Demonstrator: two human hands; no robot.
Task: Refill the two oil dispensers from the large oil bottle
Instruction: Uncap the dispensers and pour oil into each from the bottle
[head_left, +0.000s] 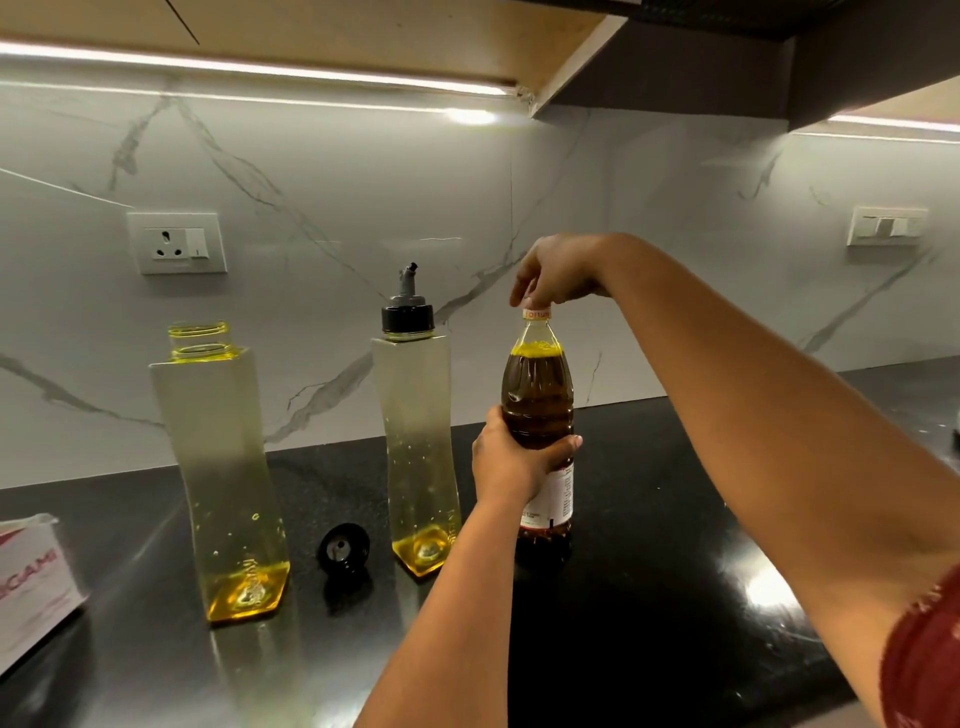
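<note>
A black kitchen counter (649, 597) seen from above, against a marble wall. At the far left edge lies a white box (31, 582). Next stands the first dispenser (223, 467), tall, clear and uncapped, with only a thin yellow layer of oil at its base. Its black cap (343, 550) lies on the counter just to the right. The second dispenser (418, 447) stands beside that, its spout cap on, also nearly empty. Right again, the oil bottle (537, 400) stands upright on the counter, almost full of dark oil. The left hand (511, 462) wraps its fingers round the bottle's middle, steadying it. The right hand (558, 273) pinches the bottle's cap from above. This looks like the opening step; next would be twisting that cap off, then pouring into the open dispenser.
</note>
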